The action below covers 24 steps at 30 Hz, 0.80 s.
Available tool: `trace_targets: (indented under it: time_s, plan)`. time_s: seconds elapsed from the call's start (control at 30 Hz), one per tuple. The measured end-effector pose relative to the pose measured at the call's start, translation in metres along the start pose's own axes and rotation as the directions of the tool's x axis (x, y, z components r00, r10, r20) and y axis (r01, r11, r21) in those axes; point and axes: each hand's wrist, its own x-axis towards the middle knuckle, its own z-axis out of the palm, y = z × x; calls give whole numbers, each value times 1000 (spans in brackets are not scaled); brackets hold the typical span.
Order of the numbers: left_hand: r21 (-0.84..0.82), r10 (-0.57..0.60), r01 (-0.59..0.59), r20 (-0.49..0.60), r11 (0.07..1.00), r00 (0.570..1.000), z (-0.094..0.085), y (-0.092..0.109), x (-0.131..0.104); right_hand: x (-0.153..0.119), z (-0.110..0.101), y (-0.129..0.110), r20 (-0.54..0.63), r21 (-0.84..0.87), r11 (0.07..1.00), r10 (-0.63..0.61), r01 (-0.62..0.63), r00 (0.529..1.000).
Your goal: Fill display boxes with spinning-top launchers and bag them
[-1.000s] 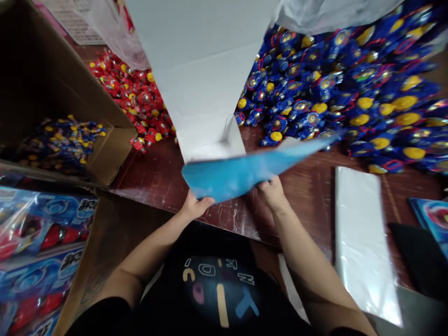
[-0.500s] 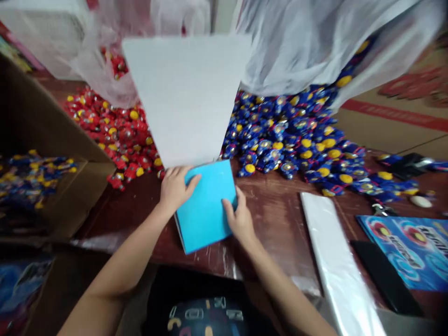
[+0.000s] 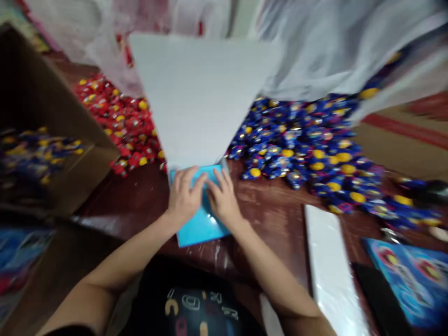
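A bright blue, flat rectangular piece like a card or thin box (image 3: 201, 228) lies on the table in front of me. My left hand (image 3: 185, 193) rests on its upper left part, fingers stretched forward. Beside it, my right hand (image 3: 223, 198) presses on the upper right part with its fingers spread. Both hands lie on top, their thumb sides close together. Just behind the blue piece a tall white panel (image 3: 199, 93) stands up, wider at its top. Whether the two are joined is hidden by my fingers and blur.
Red wrapped candies (image 3: 122, 116) are heaped behind left, blue ones (image 3: 297, 135) behind right. An open cardboard box (image 3: 87, 175) at left holds more small wrapped pieces. White plastic bags (image 3: 315, 51) hang behind. A white plastic-wrapped strip (image 3: 329, 261) and blue printed sheets (image 3: 413, 275) lie right.
My right hand has gone from the blue piece's right edge onto its top, beside my left hand. The blue piece has straightened and sits closer against the white panel. The view has shifted slightly.
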Motion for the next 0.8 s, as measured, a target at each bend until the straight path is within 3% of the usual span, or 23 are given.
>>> trace_targets:
  time_s: [0.07, 0.13, 0.23, 0.3, 0.4, 0.47, 0.53, 0.6, 0.63, 0.67, 0.7, 0.73, 0.77, 0.8]
  plan:
    - [-4, 57, -57, 52, 998, 997, -9, 22, -38, 22, 8, 2, 108, 4, 1000, -22, 22, 994]
    - [47, 78, -88, 183, 995, 980, -12, 39, -74, 33, 22, 3, 172, -73, 997, -25, 38, 985]
    - [158, 136, -213, 396, 964, 908, -6, 42, -111, 33, 39, 5, 195, -167, 985, -19, 52, 981]
    - [183, 190, -311, 483, 933, 855, 1, 34, -118, 31, 48, 9, 208, -199, 979, -2, 44, 978]
    - [135, 239, -359, 529, 924, 814, 4, 18, -103, 32, 57, 25, 231, -243, 970, 53, 5, 971]
    - [-6, 339, -382, 474, 924, 813, -5, 2, -83, 35, 55, 41, 217, -240, 970, 86, -32, 972]
    - [-62, 296, -292, 322, 954, 899, -27, -28, -63, 40, 46, 51, 113, -193, 980, 70, -47, 991]
    - [30, 35, -38, 116, 999, 993, -56, -80, -43, 49, 35, 45, -85, -141, 990, -19, 6, 996]
    - [112, -164, 164, -4, 980, 986, -71, -112, -34, 56, 30, 32, -171, -113, 991, -92, 73, 981]
    - [164, -312, 326, -107, 931, 944, -84, -148, -25, 66, 27, 13, -210, -82, 982, -185, 172, 960]
    - [199, -458, 496, -208, 846, 864, -95, -184, -16, 79, 28, -12, -206, -35, 954, -300, 299, 932]
    - [230, -648, 719, -316, 656, 693, -103, -219, -6, 94, 32, -41, -127, 55, 899, -425, 434, 896]
    - [233, -742, 818, -345, 526, 575, -110, -251, 4, 112, 41, -72, -12, 160, 810, -570, 564, 822]
    - [241, -772, 847, -348, 474, 532, -114, -279, 15, 131, 54, -103, 63, 198, 751, -651, 630, 757]
